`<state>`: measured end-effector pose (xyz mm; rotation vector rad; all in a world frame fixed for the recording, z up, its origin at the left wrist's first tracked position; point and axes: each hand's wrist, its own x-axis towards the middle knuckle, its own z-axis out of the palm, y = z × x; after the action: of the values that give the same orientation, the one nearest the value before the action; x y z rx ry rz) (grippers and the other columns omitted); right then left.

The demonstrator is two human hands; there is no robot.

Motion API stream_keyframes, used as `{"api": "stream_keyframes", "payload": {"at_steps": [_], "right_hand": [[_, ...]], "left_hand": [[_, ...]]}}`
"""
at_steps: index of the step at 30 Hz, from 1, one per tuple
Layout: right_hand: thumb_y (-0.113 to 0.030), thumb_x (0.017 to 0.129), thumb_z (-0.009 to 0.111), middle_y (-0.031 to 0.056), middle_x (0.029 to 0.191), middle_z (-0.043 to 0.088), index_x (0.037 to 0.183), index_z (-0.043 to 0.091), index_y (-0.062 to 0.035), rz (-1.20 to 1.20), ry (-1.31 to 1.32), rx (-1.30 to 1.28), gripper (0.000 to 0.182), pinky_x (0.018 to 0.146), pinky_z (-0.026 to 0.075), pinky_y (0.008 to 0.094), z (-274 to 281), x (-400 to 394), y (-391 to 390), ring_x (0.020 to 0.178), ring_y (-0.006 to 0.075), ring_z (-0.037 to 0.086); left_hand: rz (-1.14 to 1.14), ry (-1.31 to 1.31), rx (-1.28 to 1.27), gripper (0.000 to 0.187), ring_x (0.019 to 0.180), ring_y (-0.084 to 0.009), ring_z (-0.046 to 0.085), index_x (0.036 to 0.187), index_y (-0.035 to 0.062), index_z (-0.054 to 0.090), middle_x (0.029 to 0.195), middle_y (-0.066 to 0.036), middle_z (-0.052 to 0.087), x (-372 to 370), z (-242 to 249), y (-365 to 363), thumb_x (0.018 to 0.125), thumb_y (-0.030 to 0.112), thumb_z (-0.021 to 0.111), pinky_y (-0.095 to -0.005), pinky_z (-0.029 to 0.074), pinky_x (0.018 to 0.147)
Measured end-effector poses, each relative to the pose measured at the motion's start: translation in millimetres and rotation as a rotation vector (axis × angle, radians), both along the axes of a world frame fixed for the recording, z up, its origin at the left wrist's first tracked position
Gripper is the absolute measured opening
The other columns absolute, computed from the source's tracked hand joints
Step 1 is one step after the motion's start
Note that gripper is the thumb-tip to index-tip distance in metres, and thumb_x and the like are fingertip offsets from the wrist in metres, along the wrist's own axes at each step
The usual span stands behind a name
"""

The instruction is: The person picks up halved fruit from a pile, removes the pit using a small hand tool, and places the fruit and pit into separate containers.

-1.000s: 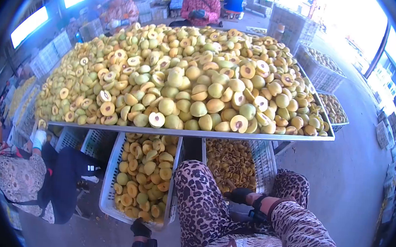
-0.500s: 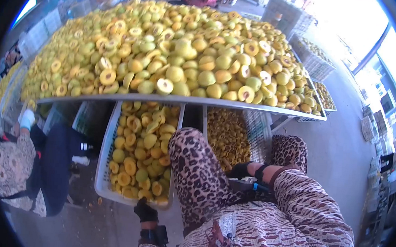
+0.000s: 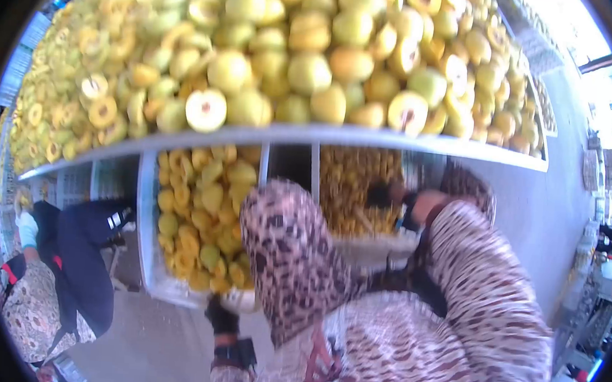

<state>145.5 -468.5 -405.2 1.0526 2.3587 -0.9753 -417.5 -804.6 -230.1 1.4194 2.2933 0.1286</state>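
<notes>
Fruit halves yellow-green, rounded; pale inside, brownish at center.

You're in a fruit-sorting workshop: a broad table heaped with halved fruit, crates beneath (concrete-looking floor, too).
</notes>
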Motion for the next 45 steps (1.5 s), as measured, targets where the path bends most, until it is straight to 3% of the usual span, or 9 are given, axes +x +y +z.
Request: {"api": "stream_keyframes", "payload": {"at_steps": [1, 4, 9, 15, 19, 25, 31, 39, 45], "right_hand": [[-0.028, 0.086, 0.065, 0.0106, 0.097, 0.072, 0.096, 0.07, -0.0049, -0.149, 0.053, -0.034, 0.025, 0.072, 0.052, 0.0395, 11.4, -8.9, -26.3, 0.086, 0.0235, 0.066], [-0.029, 0.087, 0.065, 0.011, 0.098, 0.072, 0.098, 0.069, -0.0056, -0.329, 0.171, -0.047, 0.026, 0.072, 0.052, 0.0397, 23.2, -67.5, -61.8, 0.086, 0.0237, 0.066], [-0.03, 0.088, 0.065, 0.0116, 0.099, 0.071, 0.102, 0.069, -0.0069, -0.356, 0.254, -0.13, 0.028, 0.073, 0.052, 0.0401, 40.1, -100.8, -59.5, 0.087, 0.0241, 0.066], [-0.032, 0.089, 0.064, 0.0122, 0.1, 0.071, 0.106, 0.068, -0.0084, -0.262, 0.959, -0.13, 0.03, 0.074, 0.052, 0.0406, 146.2, -50.6, -30.8, 0.089, 0.0245, 0.066], [-0.034, 0.092, 0.06, 0.0158, 0.079, 0.065, 0.1, 0.065, -0.0096, -0.02, 0.54, 0.009, 0.026, 0.068, 0.052, 0.0439, 422.9, -31.4, 18.5, 0.075, 0.0363, 0.064], [-0.008, 0.078, 0.061, 0.0137, 0.089, 0.065, 0.083, 0.066, -0.0072, -0.362, 0.693, 1.047, 0.007, 0.076, 0.051, 0.0456, 509.9, 14.7, 200.5, 0.087, 0.0352, 0.063], [-0.037, 0.086, 0.058, 0.011, 0.105, 0.068, 0.102, 0.071, -0.0224, -0.374, 0.124, 0.813, 0.025, 0.086, 0.05, 0.045, 462.6, -13.2, 342.7, 0.101, 0.0332, 0.064], [-0.039, 0.079, 0.068, 0.0033, 0.079, 0.068, 0.074, 0.066, -0.0204, -0.429, 0.307, 0.95, 0.019, 0.079, 0.047, 0.0485, 447.8, 2.9, 205.3, 0.085, 0.0319, 0.063], [-0.032, 0.074, 0.068, -0.0008, 0.088, 0.06, 0.085, 0.065, -0.0189, -0.604, 0.456, 1.302, 0.017, 0.08, 0.038, 0.0448, 407.9, -9.2, 130.6, 0.098, 0.0242, 0.054]], "left_hand": [[-0.064, -0.055, -0.024, 0.049, 0.112, -0.0389, 0.056, 0.123, 0.0015, 0.057, 0.122, -0.021, 0.059, -5.3, -2.7, -5.9, 0.078, 0.018, 0.069, -0.0444, 0.045, 0.093], [1.247, -1.085, 0.467, 0.044, 0.119, -0.0274, 0.054, 0.134, 0.0073, 0.055, 0.135, -0.017, 0.053, -25.4, -5.7, -5.4, 0.098, 0.032, 0.055, -0.0462, 0.043, 0.098], [0.454, 0.1, 0.986, 0.05, 0.115, -0.036, 0.055, 0.129, -0.0032, 0.053, 0.128, -0.022, 0.055, -35.6, 162.0, 180.3, 0.086, 0.02, 0.063, -0.0416, 0.043, 0.097], [-0.471, -0.049, 1.087, 0.045, 0.132, -0.0348, 0.043, 0.134, -0.003, 0.049, 0.143, -0.022, 0.044, 115.0, 269.4, 435.4, 0.094, 0.017, 0.058, -0.0431, 0.034, 0.11], [-0.788, -0.206, 1.103, 0.053, 0.132, -0.0367, 0.043, 0.132, 0.0028, 0.055, 0.143, -0.024, 0.044, 212.8, 286.0, 548.6, 0.088, 0.029, 0.069, -0.044, 0.033, 0.11], [-0.863, 0.089, 0.761, 0.061, 0.136, -0.043, 0.038, 0.132, 0.0136, 0.059, 0.148, -0.026, 0.038, 267.7, 294.0, 676.2, 0.087, 0.055, 0.063, -0.0475, 0.03, 0.112], [-0.998, 0.206, 0.268, 0.068, 0.136, -0.0433, 0.037, 0.132, 0.019, 0.06, 0.15, -0.024, 0.035, 311.3, 311.2, 660.6, 0.083, 0.066, 0.061, -0.0527, 0.029, 0.111], [-0.928, 0.196, 0.506, 0.063, 0.135, -0.0358, 0.039, 0.127, 0.0235, 0.063, 0.144, -0.005, 0.049, 271.6, 282.7, 573.2, 0.082, 0.067, 0.058, -0.0648, 0.01, 0.112], [-0.765, 0.152, 0.916, 0.037, 0.12, -0.0335, 0.054, 0.113, 0.009, 0.068, 0.127, -0.009, 0.062, 270.9, 261.2, 505.3, 0.086, 0.035, 0.065, -0.0446, 0.037, 0.103]]}}
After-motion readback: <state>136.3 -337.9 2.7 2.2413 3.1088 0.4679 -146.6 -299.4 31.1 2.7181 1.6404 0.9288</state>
